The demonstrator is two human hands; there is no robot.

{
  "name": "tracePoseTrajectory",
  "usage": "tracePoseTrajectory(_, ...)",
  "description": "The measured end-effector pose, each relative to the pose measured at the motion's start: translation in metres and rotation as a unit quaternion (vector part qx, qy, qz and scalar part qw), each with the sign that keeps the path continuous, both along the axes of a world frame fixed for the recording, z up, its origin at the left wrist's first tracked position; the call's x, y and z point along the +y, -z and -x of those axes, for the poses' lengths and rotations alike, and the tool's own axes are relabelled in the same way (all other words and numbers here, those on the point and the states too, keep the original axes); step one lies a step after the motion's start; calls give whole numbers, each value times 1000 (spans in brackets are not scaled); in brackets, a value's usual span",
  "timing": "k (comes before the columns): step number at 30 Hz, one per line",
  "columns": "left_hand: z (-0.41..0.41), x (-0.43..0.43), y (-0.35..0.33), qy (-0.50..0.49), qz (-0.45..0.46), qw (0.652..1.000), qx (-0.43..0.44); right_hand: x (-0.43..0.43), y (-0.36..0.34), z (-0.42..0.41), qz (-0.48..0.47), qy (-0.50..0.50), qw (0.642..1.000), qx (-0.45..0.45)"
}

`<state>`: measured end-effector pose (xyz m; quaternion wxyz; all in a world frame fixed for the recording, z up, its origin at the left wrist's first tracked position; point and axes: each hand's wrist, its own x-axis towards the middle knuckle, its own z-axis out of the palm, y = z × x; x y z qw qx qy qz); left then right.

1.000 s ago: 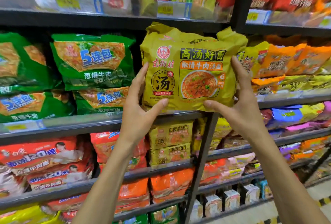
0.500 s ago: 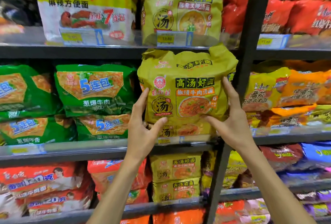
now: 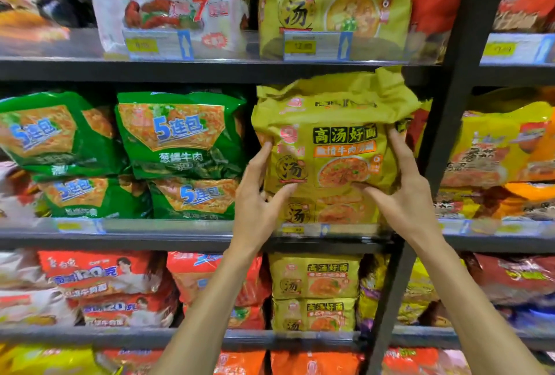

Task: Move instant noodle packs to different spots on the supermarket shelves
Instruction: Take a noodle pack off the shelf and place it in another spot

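A large yellow noodle multipack (image 3: 333, 137) with black and orange labels sits in the middle shelf bay, on top of another yellow pack (image 3: 327, 209) lying on the shelf. My left hand (image 3: 258, 197) grips its lower left side, thumb on the front. My right hand (image 3: 402, 191) grips its lower right side, fingers up along the edge. The pack's crumpled top reaches up to the underside of the shelf above.
Green five-packs (image 3: 180, 134) fill the bay to the left. A black upright post (image 3: 450, 122) stands just right of the pack, with orange and yellow packs (image 3: 504, 146) beyond. More yellow packs (image 3: 315, 290) lie on the shelf below; a similar one (image 3: 333, 5) stands above.
Both hands have carried the yellow pack deeper into the shelf bay, down onto the yellow pack lying there. The camera has come closer and tilted upward.
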<state>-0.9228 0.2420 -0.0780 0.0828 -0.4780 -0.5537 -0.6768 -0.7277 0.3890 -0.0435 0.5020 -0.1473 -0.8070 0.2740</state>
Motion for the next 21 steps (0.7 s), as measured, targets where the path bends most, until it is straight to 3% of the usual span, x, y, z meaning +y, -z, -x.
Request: tracePoseTrajectory(21,16,30,-12,-39,10,999,24,23,-8,32,-9,-8,1000,20)
